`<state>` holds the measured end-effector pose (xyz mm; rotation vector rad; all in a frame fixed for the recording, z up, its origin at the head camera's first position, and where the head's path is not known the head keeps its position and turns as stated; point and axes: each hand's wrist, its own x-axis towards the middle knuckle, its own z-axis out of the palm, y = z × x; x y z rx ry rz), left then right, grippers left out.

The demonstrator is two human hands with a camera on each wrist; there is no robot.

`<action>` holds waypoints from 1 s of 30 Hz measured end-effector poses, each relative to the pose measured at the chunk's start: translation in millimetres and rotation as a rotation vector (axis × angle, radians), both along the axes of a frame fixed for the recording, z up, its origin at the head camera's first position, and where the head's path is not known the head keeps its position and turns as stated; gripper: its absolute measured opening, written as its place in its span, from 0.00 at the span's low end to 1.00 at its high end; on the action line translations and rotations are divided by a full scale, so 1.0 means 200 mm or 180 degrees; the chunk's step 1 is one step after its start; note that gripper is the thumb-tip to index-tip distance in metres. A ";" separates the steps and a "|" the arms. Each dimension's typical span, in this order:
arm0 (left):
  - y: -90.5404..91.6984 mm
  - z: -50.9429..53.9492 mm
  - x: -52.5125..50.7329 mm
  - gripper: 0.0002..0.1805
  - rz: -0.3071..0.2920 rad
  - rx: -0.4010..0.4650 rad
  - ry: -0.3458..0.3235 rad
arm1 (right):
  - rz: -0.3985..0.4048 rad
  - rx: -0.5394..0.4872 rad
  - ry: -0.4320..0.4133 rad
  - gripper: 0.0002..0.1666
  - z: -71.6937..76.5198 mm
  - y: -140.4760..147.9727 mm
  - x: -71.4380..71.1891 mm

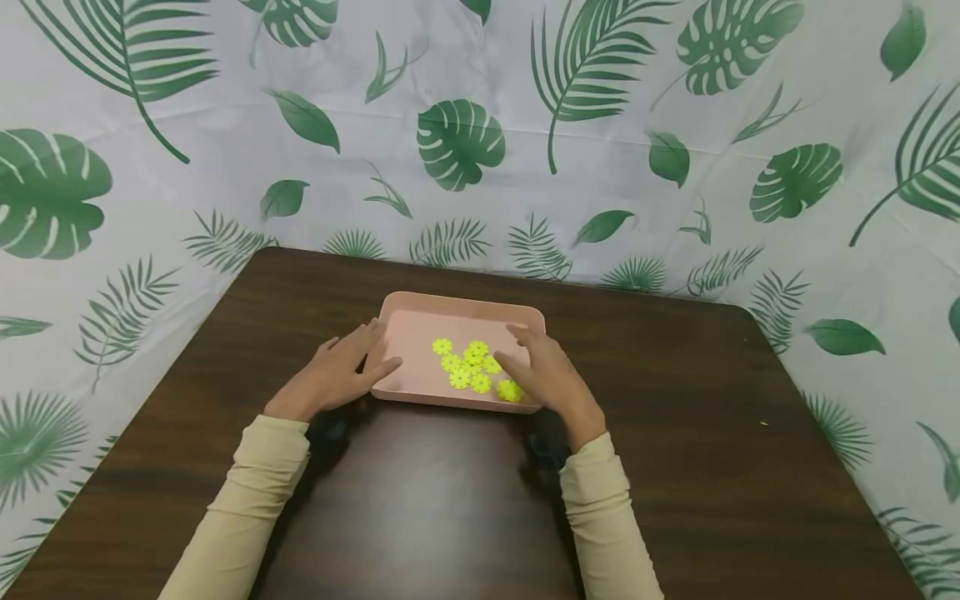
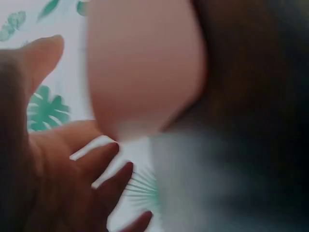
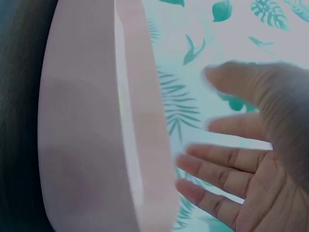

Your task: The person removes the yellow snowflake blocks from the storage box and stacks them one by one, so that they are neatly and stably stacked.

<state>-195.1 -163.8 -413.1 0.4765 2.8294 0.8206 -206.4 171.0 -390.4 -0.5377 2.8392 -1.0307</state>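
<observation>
A shallow pink tray (image 1: pixel 408 346) lies on the dark table. Inside it are several bright yellow-green, flower-shaped discs (image 1: pixel 474 355), overlapping toward the middle, with a few more (image 1: pixel 510 391) by the front right corner. My left hand (image 1: pixel 333 372) is at the tray's left end, fingers extended and thumb reaching over the rim. At the right end, my right hand (image 1: pixel 551 375) is spread with its thumb over the tray. Both wrist views show the tray's outer wall (image 2: pixel 145 63) (image 3: pixel 82 121) near loosely straight fingers; whether they touch it I cannot tell. Neither hand holds anything.
The brown wooden table (image 1: pixel 697 417) extends to both sides of the tray. Behind it hangs a white cloth (image 1: pixel 517 50) printed with green leaves, meeting the table's far edge. A tiny pale speck (image 1: pixel 764 423) lies on the right part of the table.
</observation>
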 end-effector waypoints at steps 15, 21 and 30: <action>-0.10 -0.19 -0.07 0.46 0.0106 0.0648 -0.0193 | -0.0413 0.0213 0.0107 0.24 -0.12 -0.20 -0.20; -0.11 -0.23 -0.08 0.43 0.0034 0.0910 -0.0117 | -0.0565 0.0294 0.0085 0.26 -0.15 -0.22 -0.21; -0.12 -0.25 -0.07 0.40 0.0085 0.0788 -0.0066 | -0.0785 0.0292 -0.0269 0.17 -0.17 -0.24 -0.20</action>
